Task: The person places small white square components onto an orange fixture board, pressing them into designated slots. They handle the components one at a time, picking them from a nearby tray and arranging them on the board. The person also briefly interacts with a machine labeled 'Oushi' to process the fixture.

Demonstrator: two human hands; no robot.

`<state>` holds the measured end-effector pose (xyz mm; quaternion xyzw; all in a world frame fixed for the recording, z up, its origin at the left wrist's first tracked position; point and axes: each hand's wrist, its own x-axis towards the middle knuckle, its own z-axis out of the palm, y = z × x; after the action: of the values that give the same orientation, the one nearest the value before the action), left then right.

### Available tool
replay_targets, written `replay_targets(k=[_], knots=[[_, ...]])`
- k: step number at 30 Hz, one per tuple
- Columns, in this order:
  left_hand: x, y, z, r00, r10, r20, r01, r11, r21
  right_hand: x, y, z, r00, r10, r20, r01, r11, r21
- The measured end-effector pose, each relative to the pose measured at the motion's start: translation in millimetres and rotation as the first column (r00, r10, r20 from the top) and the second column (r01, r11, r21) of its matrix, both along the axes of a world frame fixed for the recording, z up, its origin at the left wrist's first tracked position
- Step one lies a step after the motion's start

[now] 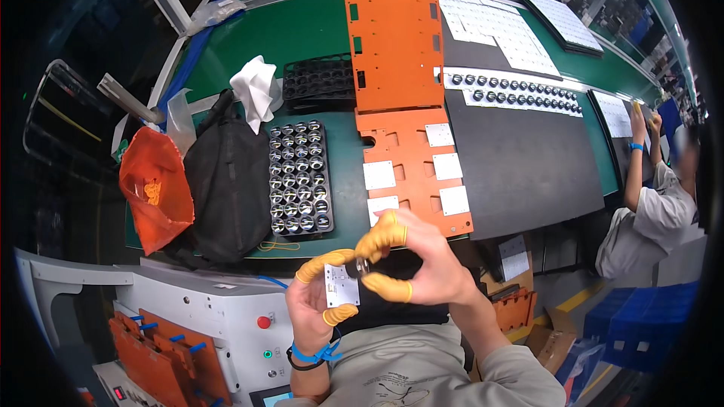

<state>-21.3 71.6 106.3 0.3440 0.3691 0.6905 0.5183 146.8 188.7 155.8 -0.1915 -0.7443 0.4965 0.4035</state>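
My left hand (309, 309), in yellow finger cots and with a blue band at the wrist, grips a small white square circuit board (342, 292) by its edges. Beside it, my right hand (422, 260), also in yellow finger cots, pinches a small clear round lens (363, 266) between thumb and fingers. The lens is close to the board's upper right; whether they touch I cannot tell. Just beyond my hands lies an open orange hinged fixture (411, 181), with several white square boards (447, 166) in its lower half. A black tray (328, 215) of shiny round lenses stands to its left.
An orange bag (154, 211) and black cloth (226, 181) lie at the left. White board panels (498, 30) and rows of lenses on white strips (520, 98) lie on a dark mat (520, 158). A co-worker (656, 196) is at the right. A red button (263, 322) marks the machine below.
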Motion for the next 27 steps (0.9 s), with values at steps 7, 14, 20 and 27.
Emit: replay_targets(k=[7,14,20,27], knots=[[13.5,7.8,8.6,0.989,0.047,-0.143,-0.039,0.998,0.057,10.0,-13.7,-23.1,0.995,-0.035,-0.093,0.021,0.989,-0.146],[17.0,8.4,6.8,0.993,0.034,-0.115,-0.036,0.999,-0.008,15.5,-6.9,-36.2,0.995,0.033,-0.093,-0.04,0.997,-0.073],[14.6,9.7,12.0,0.994,-0.033,-0.107,0.021,0.994,-0.111,15.8,-2.3,-41.7,0.998,0.001,-0.057,0.005,0.995,0.1],[-3.9,5.8,1.6,0.966,-0.238,0.104,0.254,0.948,-0.193,17.4,-3.5,-41.9,0.999,0.033,-0.035,-0.025,0.979,0.202]])
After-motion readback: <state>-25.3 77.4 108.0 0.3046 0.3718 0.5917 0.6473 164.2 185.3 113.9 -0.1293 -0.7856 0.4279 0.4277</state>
